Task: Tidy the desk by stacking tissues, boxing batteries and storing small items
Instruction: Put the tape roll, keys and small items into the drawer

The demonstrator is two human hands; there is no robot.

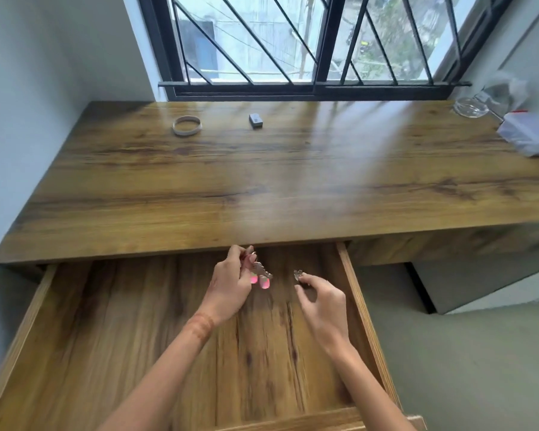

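Observation:
A wide wooden drawer [44, 293] is pulled out below the desk [262, 181]. Both my hands are over its back part. My left hand [231, 287] pinches a small metal trinket with pink pieces [260, 276] that dangles from my fingers. My right hand [321, 301] pinches another small metal item [298, 274] at its fingertips. On the desk's far side lie a pale ring-shaped band [187, 125] and a small grey box [255, 120]. At the right edge sits a white tissue pack [532, 135].
A clear glass dish [469, 107] and crumpled clear plastic [504, 88] sit at the desk's far right corner. A barred window [308, 42] runs behind the desk. A wall closes the left side. Grey floor lies to the right of the drawer.

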